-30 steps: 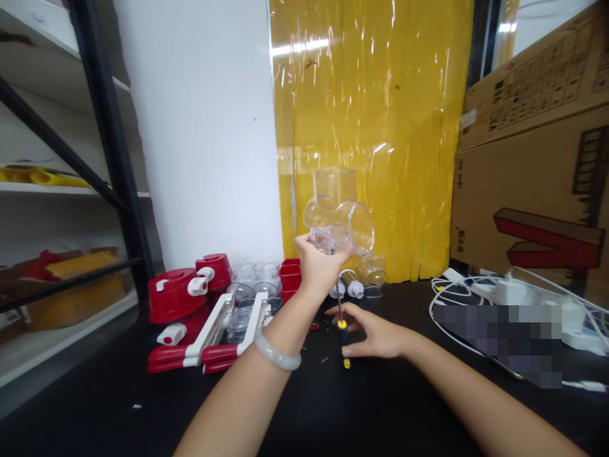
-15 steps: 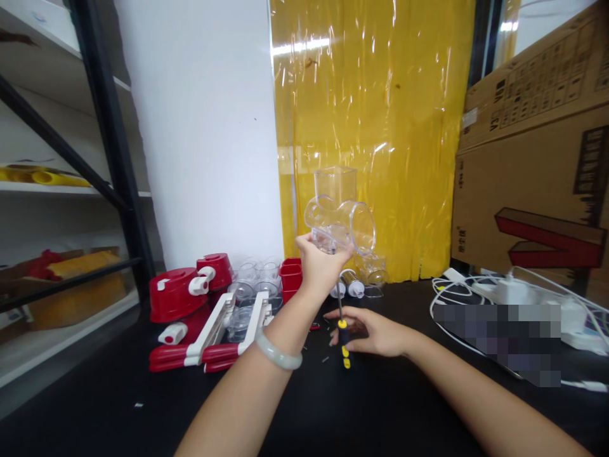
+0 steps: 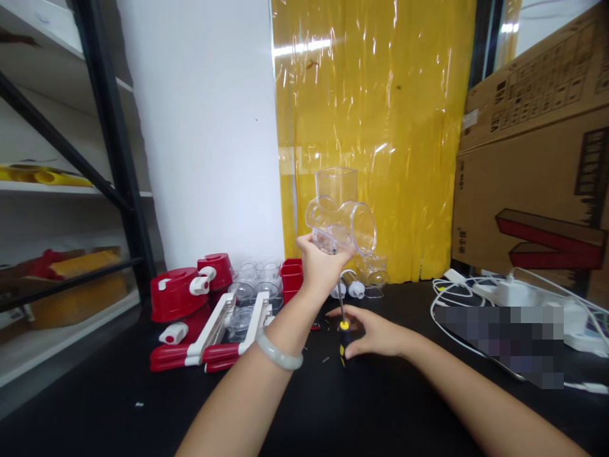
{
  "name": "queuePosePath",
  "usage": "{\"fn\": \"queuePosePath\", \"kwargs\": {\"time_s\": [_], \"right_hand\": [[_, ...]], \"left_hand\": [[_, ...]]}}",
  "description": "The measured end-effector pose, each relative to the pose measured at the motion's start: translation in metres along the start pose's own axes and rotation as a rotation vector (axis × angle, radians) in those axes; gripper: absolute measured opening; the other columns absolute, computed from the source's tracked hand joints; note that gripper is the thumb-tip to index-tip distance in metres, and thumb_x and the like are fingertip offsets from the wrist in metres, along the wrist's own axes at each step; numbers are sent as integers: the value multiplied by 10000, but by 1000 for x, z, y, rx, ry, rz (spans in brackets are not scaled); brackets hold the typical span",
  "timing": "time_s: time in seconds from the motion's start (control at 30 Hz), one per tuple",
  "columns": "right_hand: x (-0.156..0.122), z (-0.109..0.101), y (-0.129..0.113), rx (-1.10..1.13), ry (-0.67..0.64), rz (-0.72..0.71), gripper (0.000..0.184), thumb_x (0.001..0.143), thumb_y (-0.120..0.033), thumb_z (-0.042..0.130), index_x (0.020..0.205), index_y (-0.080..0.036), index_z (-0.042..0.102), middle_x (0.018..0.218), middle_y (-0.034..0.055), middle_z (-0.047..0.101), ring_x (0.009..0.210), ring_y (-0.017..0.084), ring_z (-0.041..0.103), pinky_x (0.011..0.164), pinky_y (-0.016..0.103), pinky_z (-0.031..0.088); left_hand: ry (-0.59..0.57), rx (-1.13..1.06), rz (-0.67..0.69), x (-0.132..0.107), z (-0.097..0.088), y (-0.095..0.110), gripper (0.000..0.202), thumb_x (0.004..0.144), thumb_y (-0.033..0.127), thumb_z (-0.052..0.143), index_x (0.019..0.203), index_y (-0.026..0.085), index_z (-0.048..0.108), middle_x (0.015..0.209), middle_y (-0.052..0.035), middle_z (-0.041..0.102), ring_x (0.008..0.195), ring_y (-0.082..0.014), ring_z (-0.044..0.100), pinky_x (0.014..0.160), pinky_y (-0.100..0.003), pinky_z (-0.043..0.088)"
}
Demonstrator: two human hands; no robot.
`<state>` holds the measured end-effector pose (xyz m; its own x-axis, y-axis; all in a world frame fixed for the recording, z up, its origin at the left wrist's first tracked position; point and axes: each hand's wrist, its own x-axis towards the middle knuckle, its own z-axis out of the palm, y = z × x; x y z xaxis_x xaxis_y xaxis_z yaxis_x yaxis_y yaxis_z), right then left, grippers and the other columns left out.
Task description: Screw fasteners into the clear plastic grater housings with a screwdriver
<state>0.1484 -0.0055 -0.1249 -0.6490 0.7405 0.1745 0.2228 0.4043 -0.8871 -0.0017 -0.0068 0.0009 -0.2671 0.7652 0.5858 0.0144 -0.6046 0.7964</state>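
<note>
My left hand (image 3: 324,263) is wrapped round the base of a clear plastic housing (image 3: 335,212), raised above the table, with a square hopper at its top and a round opening facing right. Below it a screwdriver (image 3: 343,343) with a black and yellow handle stands nearly upright, its shaft pointing up toward the underside of the housing. Where the tip meets the part is hidden behind my left hand. My right hand (image 3: 368,331) has its thumb and fingers around the screwdriver's handle.
Red bases (image 3: 174,293), red-and-white handles (image 3: 209,333), clear parts (image 3: 245,273) and a red container (image 3: 291,277) stand at the left back. Grater drums (image 3: 353,284) lie behind my hands. Tiny screws (image 3: 326,360) are scattered nearby. White cables (image 3: 435,311) and a large carton (image 3: 533,165) are at right.
The screwdriver's handle has turned, and my right thumb has shifted along it. My left hand and the clear housing stay in nearly the same place.
</note>
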Motion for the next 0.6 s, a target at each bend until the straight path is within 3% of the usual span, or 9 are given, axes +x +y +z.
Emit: {"fn": "queuePosePath", "kwargs": {"time_s": [0.1,0.2,0.3,0.43,0.53,0.6], "right_hand": [[-3,-3,-2,-31,-57,-30,994,623,-451,979,1481,-236,525,1488,145,537,1469,353,451,1220,548,370],[-5,-4,-5,23,-174,-29,872,781,-446,883,1525,-242,477,1366,141,644,1364,317,576,1172,556,421],[-2,-1,-2,47,-124,28,871,723,-451,923,1467,-209,540,1211,112,705,1172,302,687,1093,537,501],[0,-2,1,-43,-29,57,1055,533,-425,1018,1452,-192,555,1399,143,594,1279,336,609,1140,517,469],[-3,-8,-1,-18,-111,30,1012,640,-410,971,1514,-223,495,1442,143,579,1353,317,565,1162,500,444],[-4,-10,0,30,-168,34,909,718,-407,925,1504,-227,506,1332,121,655,1270,289,632,1122,490,478]], "left_hand": [[2,0,1,0,0,-1,801,513,167,975,1026,239,364,1117,-81,610,1002,-234,660,979,-429,504],[2,-8,10,0,0,-1,792,518,174,969,1026,238,364,1126,-90,608,1014,-239,659,984,-431,502],[-5,-11,16,0,0,-1,773,541,212,963,1024,235,362,1125,-102,611,1017,-247,661,979,-439,503],[-16,-23,16,0,0,-1,775,544,232,965,1019,239,353,1111,-102,620,1002,-251,672,975,-448,506],[-22,-35,21,0,0,0,764,556,230,959,1021,240,352,1122,-103,621,1002,-247,675,972,-444,510],[-14,-25,17,0,0,0,764,554,236,962,1019,238,355,1117,-106,623,998,-248,673,971,-443,509]]}}
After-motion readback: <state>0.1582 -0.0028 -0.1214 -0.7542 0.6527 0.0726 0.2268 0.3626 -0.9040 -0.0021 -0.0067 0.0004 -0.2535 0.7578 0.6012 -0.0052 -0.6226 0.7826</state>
